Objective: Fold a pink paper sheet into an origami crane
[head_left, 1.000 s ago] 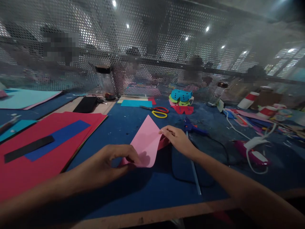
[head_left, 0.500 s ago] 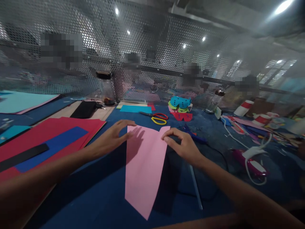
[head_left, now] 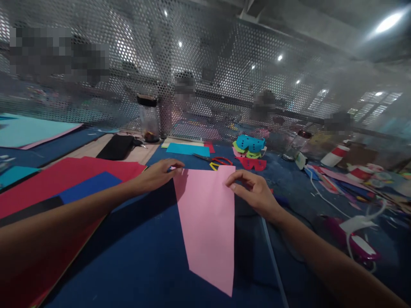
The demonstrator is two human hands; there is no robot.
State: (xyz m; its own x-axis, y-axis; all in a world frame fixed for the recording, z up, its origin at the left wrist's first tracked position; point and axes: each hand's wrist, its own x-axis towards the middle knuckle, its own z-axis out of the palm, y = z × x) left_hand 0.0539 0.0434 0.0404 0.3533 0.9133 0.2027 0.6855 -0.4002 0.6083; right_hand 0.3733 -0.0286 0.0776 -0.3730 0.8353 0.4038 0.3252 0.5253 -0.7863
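A sheet of pink paper hangs spread between my hands, its lower end tilted toward me and a curl or fold near its top right. My left hand pinches its upper left corner. At the upper right edge, my right hand is closed on the paper with thumb and forefinger. Just behind the sheet lie scissors with red and yellow handles, partly hidden by it. Red sheets, a blue strip and a black strip lie beneath and beside my left forearm.
Paper eye masks are stacked at the back. Black-lidded jar, black pouch and blue paper stand or lie near the perforated metal screen. A thin pale stick, magenta tool and white cord are at right.
The pink paper's lower end has swung right and the sheet looks wider and flatter. My left fingers have closed on its corner. The whole view has shifted slightly.
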